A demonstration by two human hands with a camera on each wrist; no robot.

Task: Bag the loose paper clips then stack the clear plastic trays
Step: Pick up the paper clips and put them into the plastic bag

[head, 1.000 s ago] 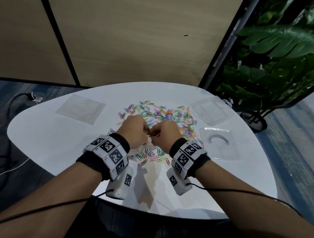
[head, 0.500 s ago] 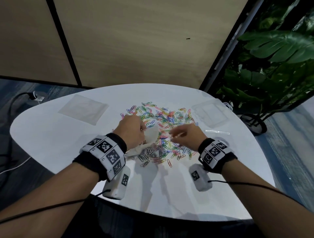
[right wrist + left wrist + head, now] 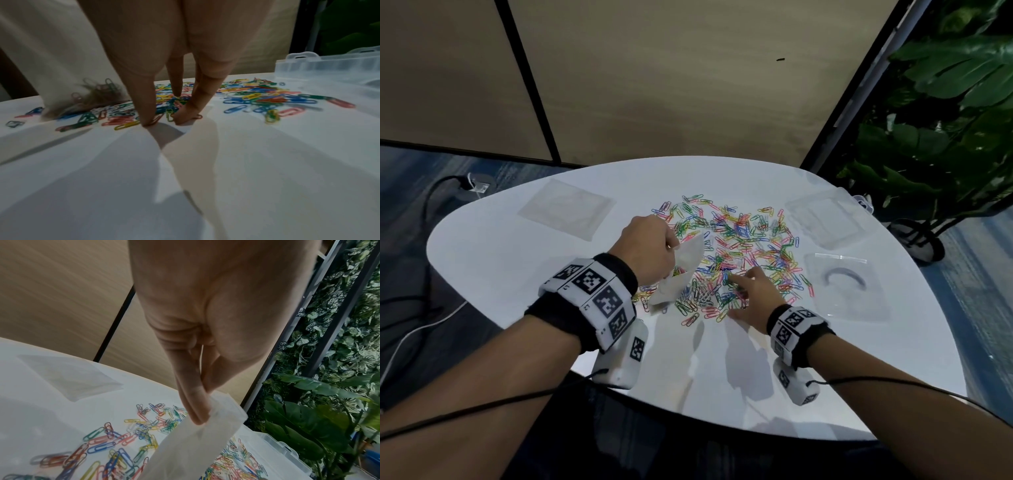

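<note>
Many coloured paper clips [image 3: 736, 246] strewn loose across the middle of the white surface [image 3: 510, 274], red, blue, green, yellow, pink and white mixed, some tangled. Small clear plastic bag [image 3: 681, 270] lifted at its mouth, lower end among the clips, a few clips inside. Clear plastic trays at the right: one [image 3: 828, 219] at the far edge, another [image 3: 849, 287] nearer, well apart, unstacked.

Red, blue, green, yellow and pink clips [image 3: 736, 250] cover my white table [image 3: 517, 274]; black-and-white checked bands [image 3: 592, 291] wrap my wrists.
</note>
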